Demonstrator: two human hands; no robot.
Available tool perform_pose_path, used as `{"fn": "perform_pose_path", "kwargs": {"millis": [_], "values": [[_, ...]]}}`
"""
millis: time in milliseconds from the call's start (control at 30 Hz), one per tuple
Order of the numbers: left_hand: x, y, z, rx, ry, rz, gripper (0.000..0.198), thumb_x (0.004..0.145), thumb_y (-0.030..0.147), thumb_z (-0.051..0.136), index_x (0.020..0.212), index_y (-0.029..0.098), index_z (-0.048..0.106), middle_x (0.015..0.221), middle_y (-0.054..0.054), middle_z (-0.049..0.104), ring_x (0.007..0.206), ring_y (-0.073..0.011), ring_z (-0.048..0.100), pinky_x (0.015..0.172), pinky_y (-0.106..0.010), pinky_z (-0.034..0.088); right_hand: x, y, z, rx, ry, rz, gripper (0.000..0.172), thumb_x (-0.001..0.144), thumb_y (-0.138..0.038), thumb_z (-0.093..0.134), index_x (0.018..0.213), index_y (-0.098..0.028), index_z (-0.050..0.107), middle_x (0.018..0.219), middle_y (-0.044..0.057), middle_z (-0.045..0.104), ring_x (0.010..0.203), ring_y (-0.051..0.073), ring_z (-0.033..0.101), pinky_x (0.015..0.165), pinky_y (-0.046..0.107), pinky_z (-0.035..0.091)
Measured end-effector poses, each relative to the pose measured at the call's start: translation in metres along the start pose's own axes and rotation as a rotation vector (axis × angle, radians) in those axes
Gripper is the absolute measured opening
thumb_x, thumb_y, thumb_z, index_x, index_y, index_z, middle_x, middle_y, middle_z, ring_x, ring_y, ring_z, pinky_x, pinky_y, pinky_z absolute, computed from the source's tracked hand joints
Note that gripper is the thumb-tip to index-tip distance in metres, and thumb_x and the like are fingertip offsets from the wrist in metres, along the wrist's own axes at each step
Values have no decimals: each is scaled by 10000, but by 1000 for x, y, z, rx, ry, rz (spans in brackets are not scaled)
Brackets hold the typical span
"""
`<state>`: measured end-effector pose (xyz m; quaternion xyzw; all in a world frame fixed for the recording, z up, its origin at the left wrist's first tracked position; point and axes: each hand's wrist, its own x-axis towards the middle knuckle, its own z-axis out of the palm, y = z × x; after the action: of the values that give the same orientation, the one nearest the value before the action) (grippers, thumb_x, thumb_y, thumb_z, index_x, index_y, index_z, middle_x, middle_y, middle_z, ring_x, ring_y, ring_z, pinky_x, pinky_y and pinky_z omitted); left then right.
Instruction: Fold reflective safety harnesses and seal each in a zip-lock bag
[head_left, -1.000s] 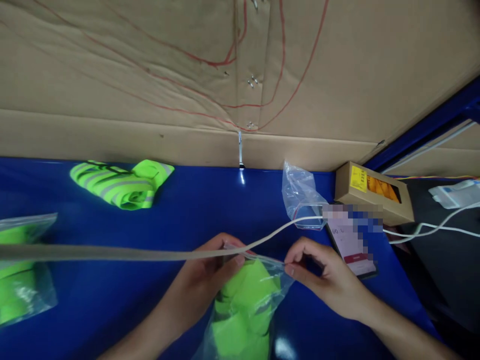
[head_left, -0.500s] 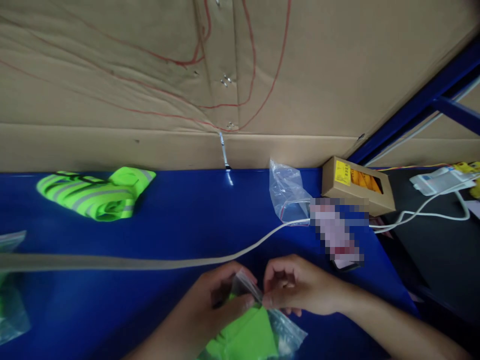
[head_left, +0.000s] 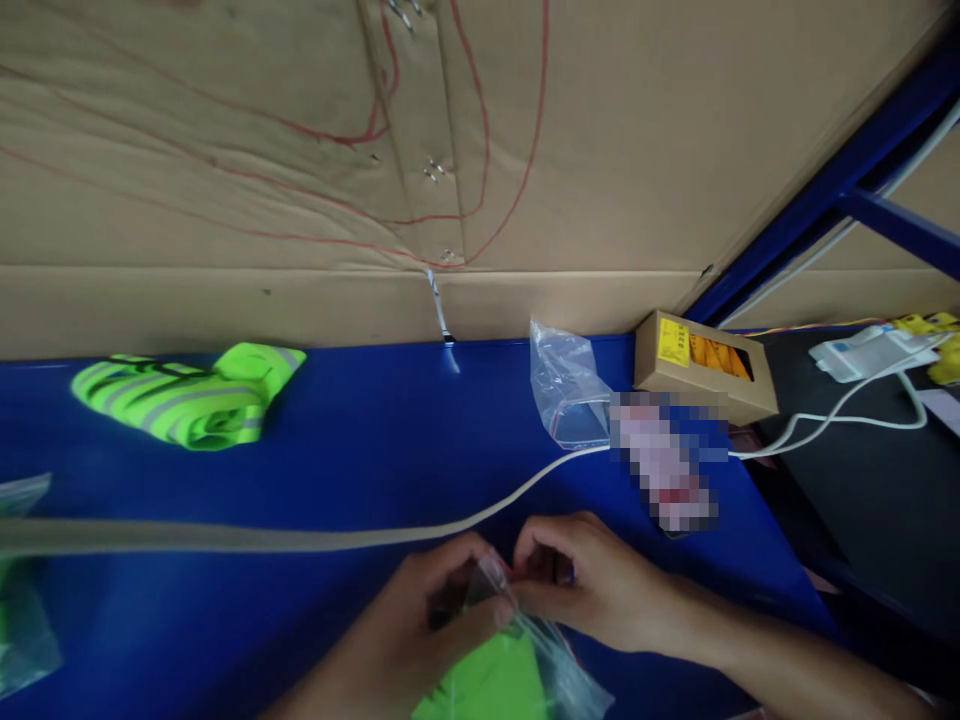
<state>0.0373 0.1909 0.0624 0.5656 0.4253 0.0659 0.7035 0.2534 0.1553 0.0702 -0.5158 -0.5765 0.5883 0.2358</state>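
Observation:
A clear plastic zip bag [head_left: 564, 668] with folded neon-green fabric [head_left: 491, 680] inside lies low in the view, its lower part cut off by the frame. My left hand [head_left: 442, 605] pinches the top edge of the bag between thumb and fingers. Right beside it, my right hand [head_left: 574, 580] is closed with thumb and forefinger together on the same edge. The fingertips of both hands nearly meet there.
Rolled green reflective fabric [head_left: 187, 395] lies at the back left of the blue table [head_left: 360, 440]. Another bagged item [head_left: 26, 620] is at the left edge. A clear bag [head_left: 566, 390], a blurred-out phone-like object [head_left: 664, 470], a cardboard box [head_left: 705, 365] and white cables [head_left: 810, 440] sit right.
My right hand has shifted slightly left along the bag's edge, toward my left fingertips. The bag's loose right side hangs somewhat lower. The whole view has shifted a little.

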Motion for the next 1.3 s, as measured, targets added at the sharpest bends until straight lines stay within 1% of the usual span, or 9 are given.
{"fn": "perform_pose_path", "kwargs": {"millis": [67, 200, 333, 433, 633, 733, 833, 1033, 1300], "values": [[0, 3, 2, 7, -1, -2, 424, 854, 602, 642, 865, 177, 638, 696, 33, 506, 667, -122, 447, 610, -234, 335, 1, 2, 2, 16, -3, 21, 165, 892, -318, 718, 824, -172, 683, 666, -44, 617, 607, 86, 547, 547, 174, 388], [1, 4, 1, -98, -30, -14, 431, 858, 602, 634, 916, 175, 627, 788, -3, 601, 760, -152, 536, 688, -247, 401, 2, 2, 0, 146, -68, 102, 224, 974, -336, 572, 866, -168, 674, 668, -34, 600, 580, 96, 553, 524, 182, 422], [2, -2, 0, -10, 41, 21, 421, 884, 600, 599, 883, 179, 623, 686, 34, 498, 655, -122, 442, 603, -231, 342, 2, -2, -1, -23, -14, -10, 212, 973, -306, 576, 853, -170, 685, 700, -24, 637, 635, 99, 587, 594, 190, 441], [3, -5, 1, 43, 75, 42, 429, 894, 602, 584, 851, 178, 632, 651, 44, 447, 621, -115, 399, 574, -232, 310, 1, -5, -1, -69, -9, -3, 112, 922, -270, 648, 902, -176, 706, 763, -15, 689, 680, 105, 622, 618, 182, 454], [3, 2, -1, 63, 126, 36, 424, 895, 583, 582, 830, 175, 671, 689, 1, 586, 662, -137, 520, 606, -235, 380, -5, -8, -12, -146, -69, 20, 135, 890, -210, 664, 1001, -192, 739, 814, -6, 714, 712, 103, 645, 643, 166, 478], [0, 5, -6, 12, 159, 60, 367, 896, 543, 602, 897, 192, 710, 853, -44, 720, 804, -179, 651, 733, -251, 479, -8, -10, -17, -196, -95, 22, 185, 848, -136, 661, 1003, -192, 743, 825, -6, 720, 714, 98, 651, 641, 155, 478], [-2, 6, -13, 34, 194, 86, 347, 904, 528, 605, 959, 212, 738, 965, -61, 760, 912, -206, 691, 809, -266, 501, -10, -11, -19, -198, -88, 18, 179, 855, -137, 645, 993, -188, 746, 866, 6, 742, 730, 102, 665, 651, 157, 489], [-3, 5, -17, 49, 243, 47, 447, 872, 617, 597, 858, 181, 696, 750, -38, 672, 703, -176, 619, 602, -238, 459, -10, -9, -22, -178, -88, 25, 222, 952, -181, 562, 1069, -210, 748, 806, -1, 739, 715, 111, 673, 651, 179, 490], [-5, 1, -21, 96, 336, 115, 415, 912, 585, 588, 863, 182, 678, 758, -27, 647, 685, -148, 558, 593, -228, 422, -12, -7, -24, -186, -115, 85, 162, 964, -302, 607, 961, -196, 730, 759, 3, 709, 709, 141, 682, 631, 208, 494]]}}
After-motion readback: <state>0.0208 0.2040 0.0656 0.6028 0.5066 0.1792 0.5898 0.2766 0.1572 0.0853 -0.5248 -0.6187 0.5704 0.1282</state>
